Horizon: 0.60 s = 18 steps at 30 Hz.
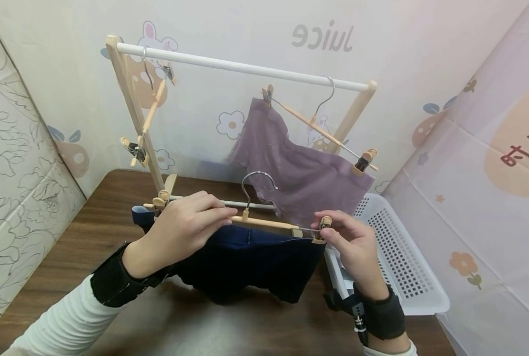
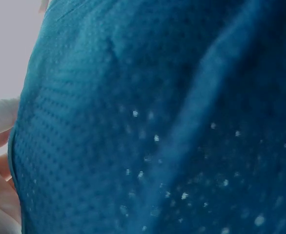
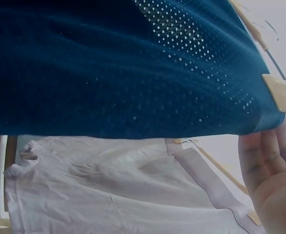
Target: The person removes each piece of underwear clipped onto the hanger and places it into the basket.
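My left hand point(image 1: 190, 225) holds the wooden bar of a clip hanger point(image 1: 268, 223) near its middle, fingers over the top. From this hanger hang navy blue underpants point(image 1: 255, 262), their waistband along the bar. At the right end, my right hand point(image 1: 353, 242) pinches the clip point(image 1: 324, 230) that sits on the waistband corner. In the right wrist view that clip's wooden jaw point(image 3: 278, 92) bites the edge of the perforated navy cloth, with fingers point(image 3: 272, 151) behind it. Another clip point(image 1: 161, 200) stands at the left end, partly behind my left hand. Navy cloth point(image 2: 133, 122) fills most of the left wrist view.
Behind stands a rack with a white rail point(image 1: 242, 66) and wooden posts. Mauve underpants point(image 1: 300, 163) hang there from a second clip hanger point(image 1: 319, 129); a bare hanger point(image 1: 153, 111) hangs at left. A white perforated basket point(image 1: 402, 257) sits right on the brown table point(image 1: 81, 252).
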Available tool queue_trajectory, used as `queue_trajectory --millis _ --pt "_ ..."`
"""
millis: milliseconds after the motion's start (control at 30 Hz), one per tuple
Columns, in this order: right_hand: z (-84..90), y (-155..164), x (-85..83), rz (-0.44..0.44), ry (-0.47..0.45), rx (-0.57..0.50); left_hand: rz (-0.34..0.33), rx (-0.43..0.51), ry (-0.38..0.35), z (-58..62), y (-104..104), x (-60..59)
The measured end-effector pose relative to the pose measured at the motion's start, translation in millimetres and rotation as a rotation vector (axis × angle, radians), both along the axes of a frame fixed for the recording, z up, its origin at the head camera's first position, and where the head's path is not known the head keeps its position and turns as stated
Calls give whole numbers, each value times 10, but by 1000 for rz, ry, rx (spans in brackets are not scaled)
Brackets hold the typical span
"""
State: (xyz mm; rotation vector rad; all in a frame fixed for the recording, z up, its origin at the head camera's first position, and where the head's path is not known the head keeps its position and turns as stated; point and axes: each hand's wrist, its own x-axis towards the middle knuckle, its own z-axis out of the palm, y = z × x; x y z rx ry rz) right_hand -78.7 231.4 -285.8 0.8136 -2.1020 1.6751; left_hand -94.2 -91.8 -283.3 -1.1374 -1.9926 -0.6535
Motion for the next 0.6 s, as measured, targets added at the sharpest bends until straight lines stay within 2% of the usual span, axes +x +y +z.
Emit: queue_trajectory --millis 267,600 --pt "-35 -40 -10 39 39 -45 3 19 44 -32 0 -2" --pt "-34 -36 1 -31 3 60 18 5 33 -58 -28 5"
